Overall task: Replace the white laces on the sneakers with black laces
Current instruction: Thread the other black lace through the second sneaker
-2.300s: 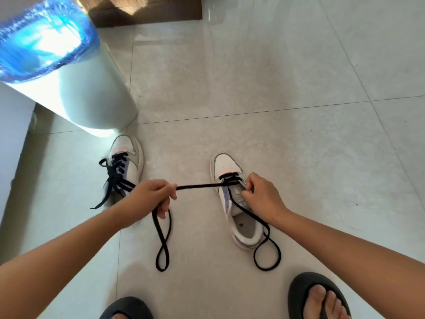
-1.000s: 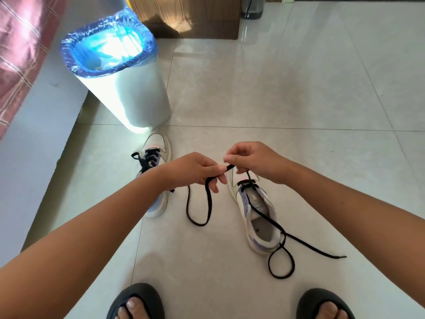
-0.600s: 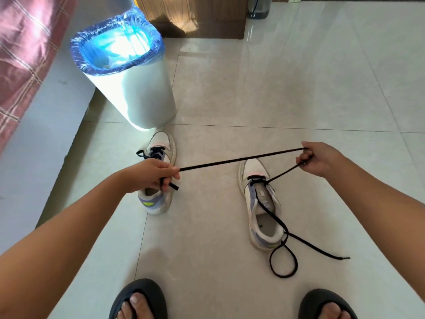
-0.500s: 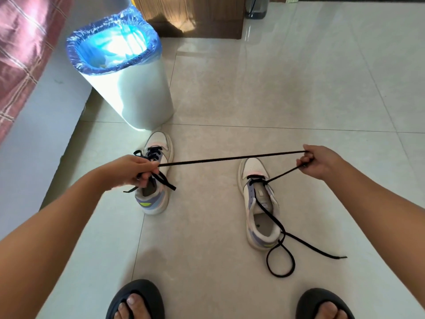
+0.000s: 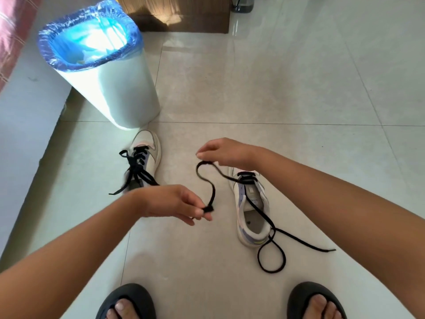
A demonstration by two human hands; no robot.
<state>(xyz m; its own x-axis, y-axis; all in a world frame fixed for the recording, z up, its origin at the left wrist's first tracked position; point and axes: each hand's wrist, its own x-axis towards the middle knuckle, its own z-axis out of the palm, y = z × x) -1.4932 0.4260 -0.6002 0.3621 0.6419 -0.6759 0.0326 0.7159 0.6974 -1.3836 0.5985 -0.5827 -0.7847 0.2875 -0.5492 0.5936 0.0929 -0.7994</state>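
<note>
Two white sneakers stand on the tiled floor. The left sneaker (image 5: 145, 155) has a black lace criss-crossed through its eyelets, its ends loose. The right sneaker (image 5: 251, 208) holds a black lace (image 5: 211, 180) only in its front eyelets. My left hand (image 5: 174, 203) pinches one end of that lace between thumb and fingertips, between the two shoes. From there the lace curves slackly up to my right hand (image 5: 225, 153), which hovers over the right sneaker's toe and holds the lace's bend. The lace's other half runs back over the shoe and lies looped on the floor (image 5: 272, 256).
A white bin (image 5: 110, 88) with a blue liner stands just beyond the left sneaker. A wooden cabinet (image 5: 177, 12) is at the back. A grey ledge (image 5: 27, 116) runs along the left. My feet in black slippers (image 5: 128, 302) are at the bottom edge.
The lace was stretched taut between my hands spread wide apart. Both hands have come inward and the lace now hangs slack in a curve; my left hand has dropped lower toward me.
</note>
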